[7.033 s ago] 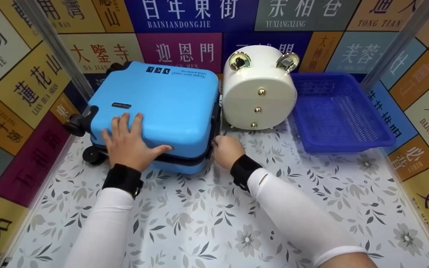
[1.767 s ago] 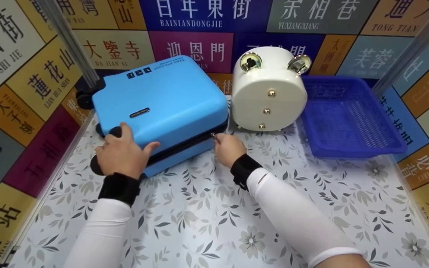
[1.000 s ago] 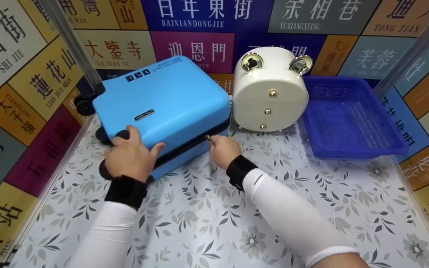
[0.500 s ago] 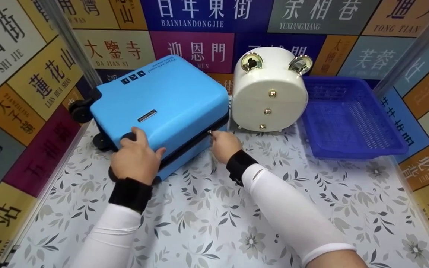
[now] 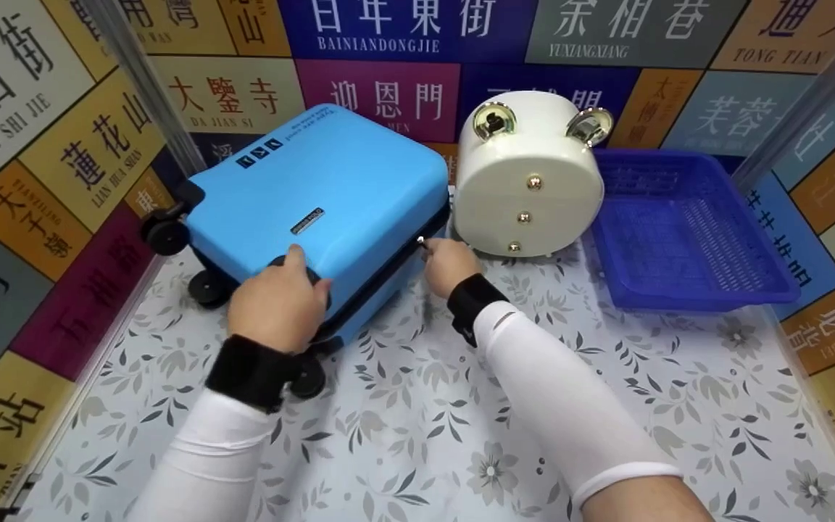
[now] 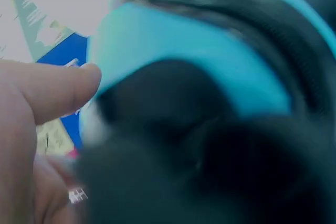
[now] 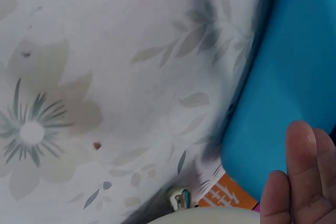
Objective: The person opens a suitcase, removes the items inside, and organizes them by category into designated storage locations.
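Note:
A light blue suitcase (image 5: 316, 181) lies flat on the left, its black wheels toward the left and front. My left hand (image 5: 276, 301) grips its near corner round a black wheel; the left wrist view shows that dark wheel housing (image 6: 168, 93) blurred beside my thumb. At the side facing me, my right hand (image 5: 450, 264) pinches a small metal zipper pull (image 5: 421, 241) on the black zipper band (image 5: 381, 275). The zipper looks closed along the part I can see. In the right wrist view, my curled fingers (image 7: 302, 171) show against the blue shell, and the pull is hidden.
A white round case (image 5: 530, 174) with gold ears and knobs stands right of the suitcase, close to it. Beside that sits a blue plastic basket (image 5: 686, 290). Sign-printed walls enclose the back and sides; a leaf-patterned cloth (image 5: 403, 435) covers the table.
My left hand has gone from the suitcase's top to its wheel corner. The suitcase has turned, its wheel end swinging toward me. The zipper pull in my right hand has come round to the side facing me.

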A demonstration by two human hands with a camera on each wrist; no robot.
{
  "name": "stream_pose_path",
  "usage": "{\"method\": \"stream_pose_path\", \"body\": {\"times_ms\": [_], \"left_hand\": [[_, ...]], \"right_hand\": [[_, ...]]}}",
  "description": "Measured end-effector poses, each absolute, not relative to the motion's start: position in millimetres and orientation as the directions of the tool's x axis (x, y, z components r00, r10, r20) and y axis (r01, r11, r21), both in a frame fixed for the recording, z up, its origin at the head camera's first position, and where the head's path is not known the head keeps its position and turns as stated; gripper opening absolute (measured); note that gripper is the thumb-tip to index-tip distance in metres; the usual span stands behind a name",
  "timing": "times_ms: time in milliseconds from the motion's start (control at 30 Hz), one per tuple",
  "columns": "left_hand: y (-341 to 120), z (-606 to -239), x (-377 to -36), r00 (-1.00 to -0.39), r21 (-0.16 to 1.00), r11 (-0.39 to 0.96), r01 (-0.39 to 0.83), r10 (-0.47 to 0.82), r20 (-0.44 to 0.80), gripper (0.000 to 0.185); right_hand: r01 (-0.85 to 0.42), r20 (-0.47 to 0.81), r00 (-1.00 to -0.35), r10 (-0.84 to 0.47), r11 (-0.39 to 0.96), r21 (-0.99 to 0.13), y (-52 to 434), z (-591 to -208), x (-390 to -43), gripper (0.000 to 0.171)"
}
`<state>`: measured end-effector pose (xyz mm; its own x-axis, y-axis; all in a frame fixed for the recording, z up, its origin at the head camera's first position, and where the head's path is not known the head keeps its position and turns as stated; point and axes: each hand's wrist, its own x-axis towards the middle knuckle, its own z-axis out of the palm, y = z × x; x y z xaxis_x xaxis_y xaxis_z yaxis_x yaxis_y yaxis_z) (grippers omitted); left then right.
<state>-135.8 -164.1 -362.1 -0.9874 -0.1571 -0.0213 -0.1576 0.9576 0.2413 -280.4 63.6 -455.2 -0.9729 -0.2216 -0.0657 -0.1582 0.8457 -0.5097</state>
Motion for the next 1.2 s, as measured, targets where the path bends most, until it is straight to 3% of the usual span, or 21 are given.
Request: {"method": "stream_pose_path", "body": {"times_ms": [100,233,367,500,700,1000,1200], "left_hand": [[-191.4,-353.5,-134.6,-0.991,0.373,0.919,-0.125,-0.13,-0.013,0.06],[-224.9,-358.9,-135.6,-0.991,0.439,0.896,-0.06,-0.107,0.084,0.061],[-249.0,-372.1,-144.1,-0.989,0.438,0.898,0.049,-0.019,0.15,0.068],[-266.4,-385.6,-154.3,-0.99,0.441,0.892,0.097,0.042,0.134,0.077],[-270.9,-402.0,-163.4,-0.989,0.449,0.888,0.102,0.042,0.141,0.088],[-253.7,-401.6,-164.6,-0.996,0.43,0.901,0.059,0.022,0.089,0.091],[-257.6,-400.4,-166.9,-0.992,0.419,0.904,0.083,0.037,0.118,0.089]], "right_hand": [[-0.153,-0.06,-0.976,-0.209,0.858,-0.49,65.9,-455.6,-284.6,0.041],[-0.157,-0.058,-0.976,-0.211,0.86,-0.485,65.2,-456.6,-287.4,0.038],[-0.152,-0.059,-0.977,-0.207,0.859,-0.489,61.9,-457.9,-287.7,0.038],[-0.149,-0.057,-0.978,-0.201,0.861,-0.486,60.0,-458.3,-287.8,0.037],[-0.172,-0.045,-0.974,-0.22,0.86,-0.48,63.1,-457.9,-288.8,0.039],[-0.193,-0.047,-0.969,-0.243,0.858,-0.476,67.7,-458.5,-296.3,0.038],[-0.218,-0.049,-0.961,-0.27,0.859,-0.463,64.4,-458.2,-296.6,0.042]]}}
